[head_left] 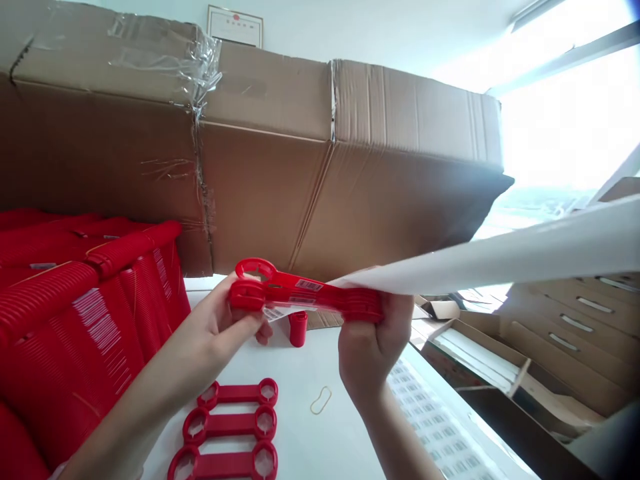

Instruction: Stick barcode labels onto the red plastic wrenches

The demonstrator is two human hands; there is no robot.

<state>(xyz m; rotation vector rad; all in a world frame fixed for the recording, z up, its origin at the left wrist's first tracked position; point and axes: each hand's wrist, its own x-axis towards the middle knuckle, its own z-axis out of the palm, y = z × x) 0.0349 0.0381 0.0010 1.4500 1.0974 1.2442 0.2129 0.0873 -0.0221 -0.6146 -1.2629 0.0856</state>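
My left hand (225,327) grips the left end of a stack of red plastic pieces (320,297), which have ring-shaped ends and barcode labels. At the stack's right end, my right hand (373,340) is closed around the rings. The topmost piece on the left sits askew from those below. Under my hands, three red pieces (230,424) lie in a column on the white table (300,440). A rubber band (321,400) is to their right, and a small red roll-shaped item (298,329) stands behind.
Bundled red pieces (110,320) are piled at the left. Large cardboard boxes (270,180) span the back. A white sheet (500,257) slants across the right, above a label sheet (435,420) and an open carton (480,353).
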